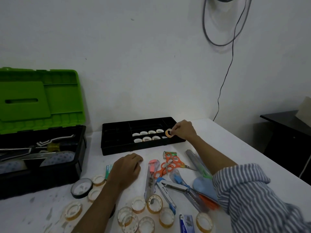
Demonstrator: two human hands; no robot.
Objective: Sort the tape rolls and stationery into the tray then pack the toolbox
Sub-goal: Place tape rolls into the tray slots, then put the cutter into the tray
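A black tray (117, 132) lies at the back of the white table, with several small tape rolls (148, 136) lined up in one compartment. My right hand (183, 130) pinches a small clear tape roll (168, 133) upright over the tray's right end. My left hand (125, 169) rests on the table in front of the tray, fingers curled, holding nothing I can see. Several clear tape rolls (154, 203) and a black tape roll (81, 187) lie near the front edge. Orange scissors (168, 165), a stapler (168, 190) and utility knives (151, 177) lie to the right.
The toolbox (42, 157) stands open at the left, green lid (38, 98) up, with tools inside. A dark desk (289, 128) stands beyond the table's right edge. Cables (223, 88) hang down the wall behind.
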